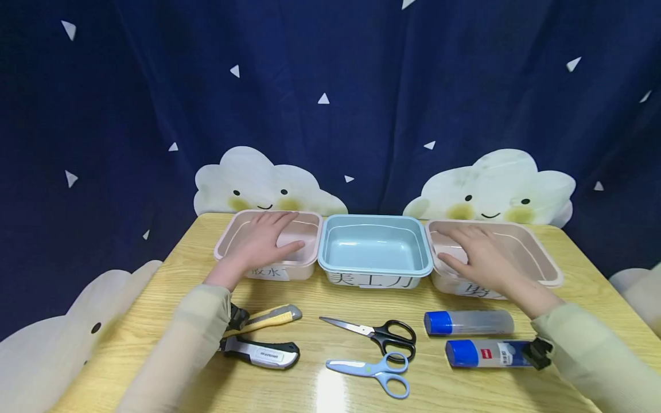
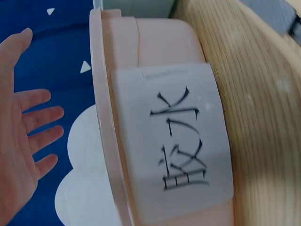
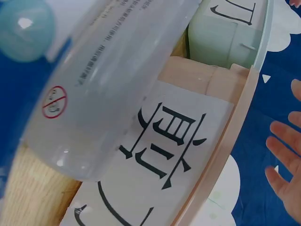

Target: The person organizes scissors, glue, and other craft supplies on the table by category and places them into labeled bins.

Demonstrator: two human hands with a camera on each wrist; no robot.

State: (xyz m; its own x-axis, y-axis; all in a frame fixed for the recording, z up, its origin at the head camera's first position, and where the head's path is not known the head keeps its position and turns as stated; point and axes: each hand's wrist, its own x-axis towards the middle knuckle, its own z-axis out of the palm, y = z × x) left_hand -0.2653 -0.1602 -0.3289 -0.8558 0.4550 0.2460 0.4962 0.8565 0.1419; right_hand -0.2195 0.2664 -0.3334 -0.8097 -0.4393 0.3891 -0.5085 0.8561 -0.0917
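Observation:
My left hand (image 1: 264, 240) hovers over the left pink bin (image 1: 310, 255), its fingers spread and holding nothing. In the left wrist view that hand (image 2: 21, 122) is beside the bin's rim, and the bin's white paper label (image 2: 174, 141) faces the camera. Over the right pink bin (image 1: 537, 258) is my right hand (image 1: 477, 255), likewise with spread fingers and nothing in its grasp. A clear glue bottle (image 3: 108, 94) fills much of the right wrist view, in front of that bin's label (image 3: 164, 141). Between them stands a light blue bin (image 1: 376, 244), also labelled.
On the wooden table (image 1: 310, 396) lie a yellow utility knife (image 1: 273, 316), a black and silver utility knife (image 1: 268, 354), black-handled scissors (image 1: 379, 332), blue scissors (image 1: 372, 370) and two blue-capped glue bottles (image 1: 480, 323). A dark blue curtain (image 1: 330, 132) hangs behind the bins.

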